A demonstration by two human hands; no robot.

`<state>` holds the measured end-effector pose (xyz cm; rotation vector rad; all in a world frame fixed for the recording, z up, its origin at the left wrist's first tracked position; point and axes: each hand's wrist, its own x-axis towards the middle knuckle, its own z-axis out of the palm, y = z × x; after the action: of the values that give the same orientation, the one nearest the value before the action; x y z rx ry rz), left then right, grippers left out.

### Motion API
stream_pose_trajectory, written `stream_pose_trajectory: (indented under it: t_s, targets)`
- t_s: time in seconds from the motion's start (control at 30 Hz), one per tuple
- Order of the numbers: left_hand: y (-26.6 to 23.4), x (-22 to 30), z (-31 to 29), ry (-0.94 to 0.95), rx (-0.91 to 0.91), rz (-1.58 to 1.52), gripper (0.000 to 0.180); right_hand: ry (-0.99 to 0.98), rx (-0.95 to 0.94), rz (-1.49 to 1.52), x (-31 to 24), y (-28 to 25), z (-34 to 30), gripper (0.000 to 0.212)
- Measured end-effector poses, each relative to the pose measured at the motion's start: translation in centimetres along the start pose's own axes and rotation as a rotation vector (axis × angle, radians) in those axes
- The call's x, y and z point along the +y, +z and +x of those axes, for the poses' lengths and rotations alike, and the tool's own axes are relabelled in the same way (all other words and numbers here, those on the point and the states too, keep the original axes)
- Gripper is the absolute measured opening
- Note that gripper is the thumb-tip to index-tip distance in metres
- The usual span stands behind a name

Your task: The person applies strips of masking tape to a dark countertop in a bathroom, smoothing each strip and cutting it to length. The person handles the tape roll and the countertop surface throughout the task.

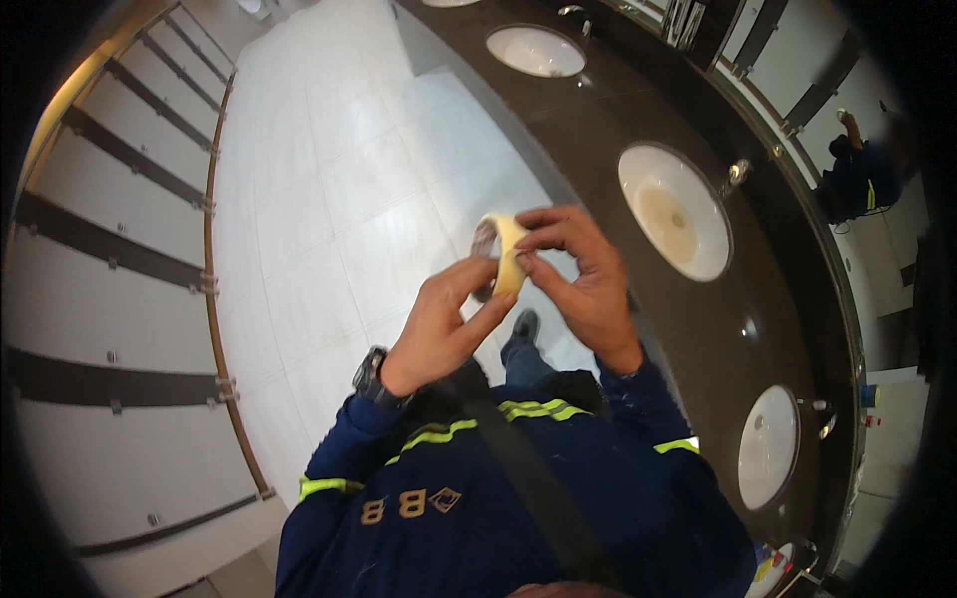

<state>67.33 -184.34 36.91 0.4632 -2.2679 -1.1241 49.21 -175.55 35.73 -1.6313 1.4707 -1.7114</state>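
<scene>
In front of my body I hold up a roll of pale yellow masking tape [509, 251], its ring standing on edge. My left hand [446, 317] grips the roll from the left and below, with fingers inside the ring and the thumb on its outer face. From the right, my right hand [583, 271] pinches at the tape's outer surface with thumb and fingertips. Whether a loose tape end is between those fingertips is too small to tell. Both hands are closed and touch the roll.
A dark counter [588, 125] with several white sinks, such as the nearest large basin [675, 212], runs along my right under a mirror [887, 249]. Light stall doors [120, 329] line the left. Pale floor tiles [329, 179] lie below; my shoe [526, 325] shows beneath the hands.
</scene>
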Motion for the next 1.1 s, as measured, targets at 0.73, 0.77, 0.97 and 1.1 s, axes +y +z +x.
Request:
stream_pose_trajectory:
  t_s: [0.73,0.77,0.97,1.1]
  targets:
    - [-3.9,-37.1,39.5,-0.543,-0.757,-0.719,0.039,0.459,0.619,-1.129,52.2,-43.4,35.9,0.027]
    - [-2.4,-38.2,41.6,-0.538,-0.795,-0.774,0.038,0.458,0.646,-1.150,53.6,-44.2,37.0,0.027]
    - [3.3,-40.9,51.1,-0.332,-0.849,-0.740,0.035,0.221,0.614,-1.641,59.1,-45.8,36.1,0.025]
    - [6.2,-42.7,52.0,-0.355,-0.795,-0.861,0.036,-0.013,0.484,-1.799,60.7,-46.5,36.6,0.024]
